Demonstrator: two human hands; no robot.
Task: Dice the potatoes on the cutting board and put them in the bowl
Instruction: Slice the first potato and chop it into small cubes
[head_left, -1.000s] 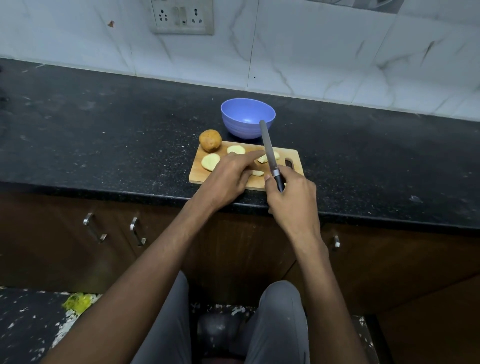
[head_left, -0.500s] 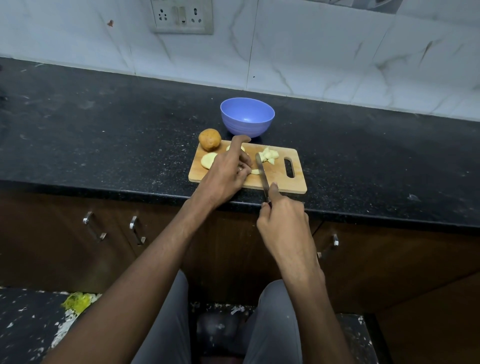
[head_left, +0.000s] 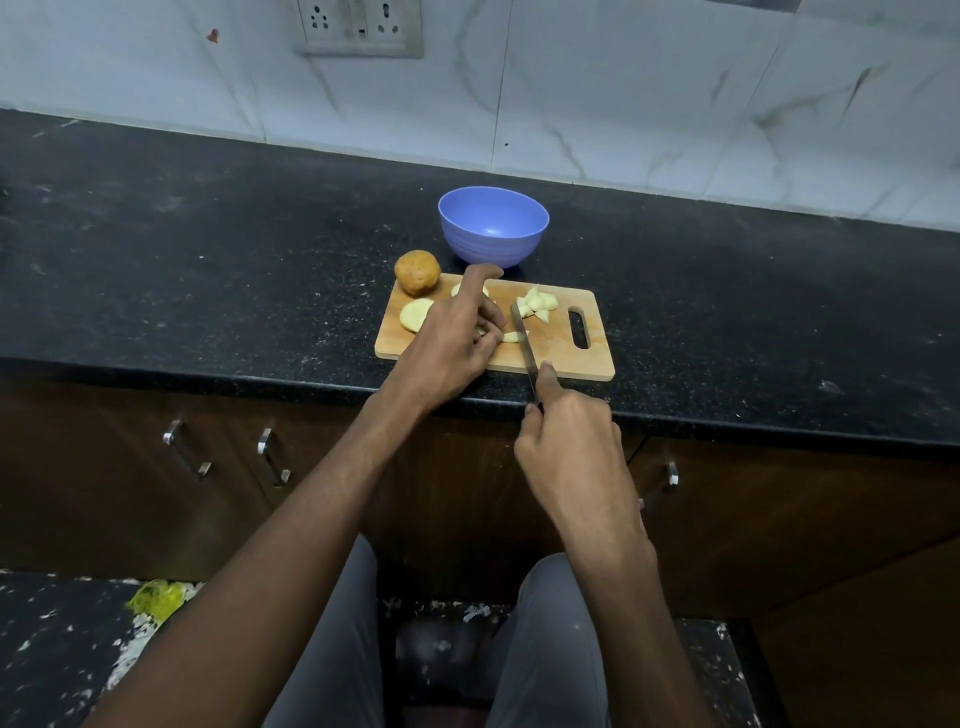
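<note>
Black speckled stone countertop runs under a white marble-tiled wall, carrying a rectangular wooden cutting board at its front edge. Just behind the board stands a round blue plastic bowl. On the board, the left hand curls its fingers over a pale potato slice, while the right hand grips a steel knife cutting it. Diced pale potato pieces, a round slice and a whole brown potato lie on the board.

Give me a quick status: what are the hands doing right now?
Left hand pins pale potato slice on wooden cutting board. Right hand grips steel knife, blade on slice. Blue plastic bowl empty. Nothing blocking.
</note>
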